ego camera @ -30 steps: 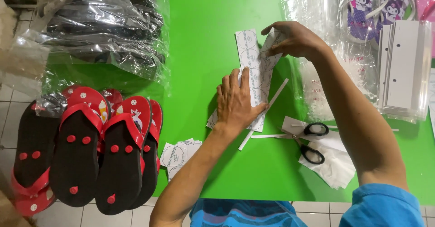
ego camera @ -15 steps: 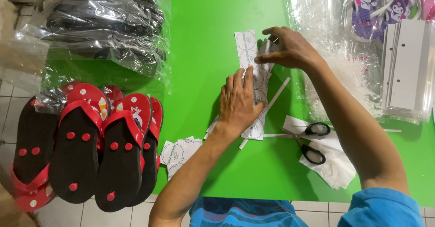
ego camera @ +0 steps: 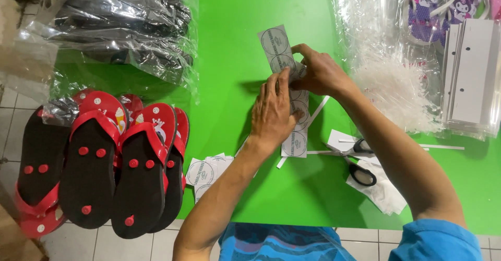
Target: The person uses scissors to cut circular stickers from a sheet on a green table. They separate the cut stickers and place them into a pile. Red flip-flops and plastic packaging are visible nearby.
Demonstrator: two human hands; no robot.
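A long white sheet of round stickers (ego camera: pixel 274 44) lies on the green table (ego camera: pixel 229 37), running from the upper middle down under my hands. My left hand (ego camera: pixel 272 112) presses flat on the sheet's middle, fingers spread. My right hand (ego camera: pixel 319 73) pinches the sheet's edge just above the left fingertips, its fingers bent over a sticker. The part of the sheet under both hands is hidden; its lower end (ego camera: pixel 295 145) shows below my left palm.
Red and black flip-flops (ego camera: pixel 99 162) are stacked at the left edge, with bagged dark ones (ego camera: pixel 120 21) behind. Cut round stickers (ego camera: pixel 204 173) lie near my left forearm. Black-handled scissors (ego camera: pixel 355 159) rest on paper scraps at right. Clear bags (ego camera: pixel 386 78) and white cards (ego camera: pixel 472 78) fill the right.
My right hand has come down from the sheet's upper right edge to just above my left hand. My left hand slid slightly up the sheet.
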